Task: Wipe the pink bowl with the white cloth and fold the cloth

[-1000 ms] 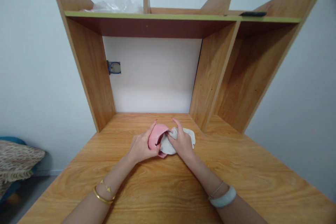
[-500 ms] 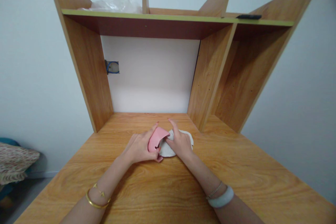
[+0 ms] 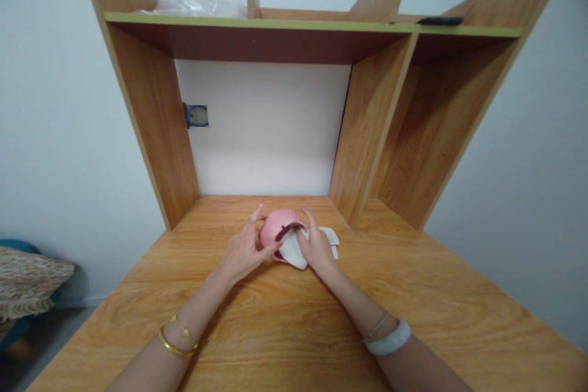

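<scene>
Pink smooth rounded pouch (image 3: 274,222) is lying low over the wood-grain desk (image 3: 275,331) while, remotely, I'm spreading my left hand (image 3: 242,252) at its side and my right hand (image 3: 320,250) is pinching soft white cloth (image 3: 291,250) at its opening.

pink item (image 3: 274,224), white cloth (image 3: 291,250), wood-grained brown desk (image 3: 275,331), seemingly reddish-patterned throw (image 3: 34,274)

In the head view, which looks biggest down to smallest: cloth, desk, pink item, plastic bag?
1. Desk
2. Plastic bag
3. Pink item and cloth: too alike to rank, with the right hand covering some cloth.
</scene>
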A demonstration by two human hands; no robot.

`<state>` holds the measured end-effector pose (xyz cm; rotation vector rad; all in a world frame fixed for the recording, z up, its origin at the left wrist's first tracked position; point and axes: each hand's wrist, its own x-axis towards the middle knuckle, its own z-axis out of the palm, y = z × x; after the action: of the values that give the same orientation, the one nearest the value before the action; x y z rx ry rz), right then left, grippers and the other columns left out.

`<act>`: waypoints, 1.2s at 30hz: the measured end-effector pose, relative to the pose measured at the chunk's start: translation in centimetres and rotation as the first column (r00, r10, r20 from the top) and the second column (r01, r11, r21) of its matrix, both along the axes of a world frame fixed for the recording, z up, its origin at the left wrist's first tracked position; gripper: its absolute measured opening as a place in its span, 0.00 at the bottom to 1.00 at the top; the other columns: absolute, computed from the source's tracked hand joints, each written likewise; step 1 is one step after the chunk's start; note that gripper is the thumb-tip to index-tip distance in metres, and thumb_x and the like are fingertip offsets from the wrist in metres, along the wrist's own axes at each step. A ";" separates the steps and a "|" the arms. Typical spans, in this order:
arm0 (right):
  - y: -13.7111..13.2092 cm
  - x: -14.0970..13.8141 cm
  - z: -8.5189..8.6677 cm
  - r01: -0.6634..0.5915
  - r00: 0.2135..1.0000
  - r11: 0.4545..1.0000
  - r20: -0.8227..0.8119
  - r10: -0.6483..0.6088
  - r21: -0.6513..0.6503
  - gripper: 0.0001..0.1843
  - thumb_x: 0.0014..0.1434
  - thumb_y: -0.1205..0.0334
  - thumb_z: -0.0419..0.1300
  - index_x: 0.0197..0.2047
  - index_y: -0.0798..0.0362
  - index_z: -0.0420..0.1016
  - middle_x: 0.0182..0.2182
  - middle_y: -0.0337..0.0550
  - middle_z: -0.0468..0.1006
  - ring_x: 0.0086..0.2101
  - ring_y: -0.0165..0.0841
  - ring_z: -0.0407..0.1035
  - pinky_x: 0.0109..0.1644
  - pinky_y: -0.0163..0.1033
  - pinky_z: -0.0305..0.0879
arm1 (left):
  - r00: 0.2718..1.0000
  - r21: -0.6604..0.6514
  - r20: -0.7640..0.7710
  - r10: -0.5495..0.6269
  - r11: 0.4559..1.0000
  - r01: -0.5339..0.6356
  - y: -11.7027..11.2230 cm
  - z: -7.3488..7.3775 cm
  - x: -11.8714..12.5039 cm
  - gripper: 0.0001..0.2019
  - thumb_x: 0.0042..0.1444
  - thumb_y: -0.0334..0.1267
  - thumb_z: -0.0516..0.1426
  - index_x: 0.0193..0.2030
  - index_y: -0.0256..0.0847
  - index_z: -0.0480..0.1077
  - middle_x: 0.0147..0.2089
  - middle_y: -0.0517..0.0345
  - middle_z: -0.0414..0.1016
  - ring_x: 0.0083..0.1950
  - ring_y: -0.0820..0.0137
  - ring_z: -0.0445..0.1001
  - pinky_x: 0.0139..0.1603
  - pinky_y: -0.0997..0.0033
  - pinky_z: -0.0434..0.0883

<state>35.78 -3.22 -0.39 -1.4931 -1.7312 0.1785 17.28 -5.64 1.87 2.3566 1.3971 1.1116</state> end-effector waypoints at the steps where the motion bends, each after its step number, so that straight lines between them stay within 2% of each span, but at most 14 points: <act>1: 0.2 -0.1 -0.2 0.001 0.996 1.000 -0.089 0.001 0.015 0.26 0.56 0.63 0.48 0.59 0.54 0.54 0.38 0.47 0.76 0.39 0.38 0.70 0.40 0.38 0.62 | 1.000 -0.018 0.029 -0.006 1.000 0.006 0.1 -0.2 0.1 0.45 0.51 0.53 0.54 0.66 0.42 0.29 0.57 0.47 0.63 0.52 0.59 0.68 0.49 0.60 0.65; 5: 0.7 -0.7 -0.9 -0.051 0.933 0.997 -0.354 0.070 0.061 0.21 0.55 0.64 0.48 0.53 0.55 0.59 0.44 0.49 0.73 0.44 0.35 0.68 0.46 0.39 0.62 | 0.990 -0.095 0.120 -0.079 0.991 0.090 -0.2 -0.8 1.0 0.47 0.49 0.51 0.57 0.66 0.38 0.30 0.62 0.41 0.54 0.58 0.57 0.61 0.54 0.58 0.61; 9: 0.8 -1.1 -1.2 -0.119 0.903 0.992 -0.411 0.126 0.042 0.23 0.53 0.62 0.50 0.54 0.54 0.57 0.43 0.47 0.74 0.42 0.34 0.68 0.45 0.38 0.63 | 0.965 -0.090 0.235 -0.113 0.986 0.138 -0.5 -0.9 1.7 0.44 0.52 0.47 0.55 0.65 0.38 0.29 0.63 0.43 0.52 0.60 0.61 0.58 0.57 0.61 0.59; 12: 0.7 -1.0 -0.9 -0.087 0.941 0.996 -0.331 0.075 -0.024 0.30 0.50 0.60 0.55 0.56 0.55 0.54 0.39 0.47 0.75 0.37 0.35 0.70 0.37 0.37 0.64 | 0.969 -0.058 0.231 -0.094 0.992 0.110 -0.6 -0.6 1.7 0.43 0.51 0.46 0.56 0.65 0.37 0.33 0.61 0.44 0.57 0.59 0.62 0.60 0.57 0.63 0.59; 15: 0.5 -0.5 -0.2 0.049 0.987 0.994 -0.146 -0.064 -0.098 0.35 0.49 0.57 0.57 0.58 0.57 0.53 0.30 0.45 0.76 0.28 0.36 0.70 0.27 0.35 0.59 | 0.986 -0.073 0.160 -0.042 0.996 0.054 -0.8 -0.2 1.4 0.42 0.49 0.46 0.57 0.65 0.38 0.38 0.57 0.46 0.64 0.53 0.61 0.67 0.52 0.63 0.64; 18: 0.2 -0.1 0.5 0.175 0.984 0.982 0.018 -0.174 -0.066 0.36 0.50 0.53 0.57 0.59 0.56 0.53 0.24 0.42 0.74 0.26 0.37 0.69 0.25 0.34 0.53 | 0.997 -0.098 0.073 -0.029 0.995 0.036 -1.0 0.1 1.2 0.40 0.47 0.46 0.57 0.64 0.39 0.45 0.52 0.48 0.69 0.49 0.60 0.70 0.48 0.63 0.66; 21: -0.1 0.0 0.8 0.168 0.984 0.986 0.056 -0.167 -0.002 0.35 0.52 0.50 0.55 0.59 0.55 0.51 0.21 0.38 0.72 0.26 0.36 0.69 0.25 0.33 0.51 | 0.998 -0.141 0.056 0.001 0.990 0.006 -0.9 0.1 1.1 0.37 0.46 0.44 0.56 0.63 0.39 0.50 0.49 0.50 0.71 0.46 0.61 0.72 0.46 0.64 0.67; 24: -0.1 0.1 0.7 0.120 0.992 0.992 0.044 -0.122 0.034 0.33 0.54 0.48 0.52 0.59 0.54 0.52 0.21 0.37 0.71 0.24 0.34 0.67 0.26 0.33 0.52 | 0.985 -0.173 0.157 0.075 0.984 -0.047 -0.2 -0.2 1.1 0.32 0.47 0.39 0.55 0.60 0.37 0.56 0.50 0.50 0.72 0.47 0.62 0.71 0.48 0.65 0.67; 27: 0.2 0.4 0.6 0.139 0.989 0.990 0.053 -0.140 0.010 0.29 0.56 0.48 0.50 0.58 0.52 0.55 0.24 0.39 0.73 0.26 0.35 0.68 0.27 0.34 0.53 | 0.933 -0.208 0.336 0.127 0.976 -0.058 0.9 -0.9 0.9 0.26 0.47 0.38 0.53 0.55 0.34 0.63 0.50 0.49 0.72 0.46 0.64 0.72 0.45 0.69 0.68; 29: 0.5 0.8 0.5 0.175 0.982 0.984 0.076 -0.172 -0.023 0.26 0.57 0.49 0.49 0.57 0.51 0.57 0.28 0.42 0.74 0.30 0.36 0.69 0.30 0.35 0.55 | 0.877 -0.287 0.456 0.153 0.958 -0.018 1.6 -1.6 0.8 0.20 0.49 0.40 0.52 0.48 0.34 0.67 0.40 0.51 0.76 0.33 0.68 0.74 0.30 0.74 0.69; 30: 0.6 1.0 0.5 0.191 0.977 0.981 0.099 -0.188 -0.031 0.25 0.57 0.51 0.49 0.56 0.51 0.58 0.31 0.44 0.75 0.34 0.37 0.69 0.32 0.36 0.56 | 0.843 -0.343 0.508 0.175 0.939 0.013 1.9 -1.9 0.7 0.18 0.49 0.42 0.51 0.44 0.34 0.69 0.31 0.54 0.76 0.24 0.72 0.71 0.22 0.76 0.66; 32: 0.9 1.5 0.4 0.231 0.959 0.972 0.178 -0.221 -0.042 0.20 0.57 0.55 0.51 0.51 0.51 0.63 0.39 0.48 0.74 0.40 0.39 0.67 0.37 0.39 0.57 | 0.765 -0.438 0.604 0.225 0.895 0.083 2.4 -2.5 0.4 0.15 0.49 0.46 0.51 0.33 0.35 0.69 0.16 0.63 0.67 0.12 0.77 0.60 0.12 0.79 0.54; 34: 1.0 2.0 0.4 0.272 0.933 0.959 0.266 -0.243 -0.076 0.13 0.56 0.60 0.51 0.44 0.51 0.69 0.42 0.50 0.73 0.43 0.40 0.66 0.40 0.42 0.57 | 0.687 -0.489 0.681 0.252 0.856 0.170 2.7 -2.7 0.2 0.15 0.47 0.48 0.52 0.27 0.37 0.66 0.11 0.68 0.59 0.09 0.80 0.54 0.11 0.81 0.48; 36: 1.1 2.3 0.3 0.295 0.917 0.948 0.315 -0.246 -0.118 0.11 0.57 0.63 0.49 0.39 0.51 0.71 0.39 0.50 0.74 0.42 0.41 0.67 0.40 0.42 0.56 | 0.619 -0.515 0.741 0.261 0.812 0.274 2.8 -2.6 -0.1 0.15 0.45 0.50 0.53 0.24 0.38 0.62 0.11 0.69 0.58 0.10 0.81 0.53 0.11 0.82 0.47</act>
<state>38.05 -2.15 -0.11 -1.9464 -1.7467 -0.0554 17.17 -2.83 -0.73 1.1503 1.1218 1.2392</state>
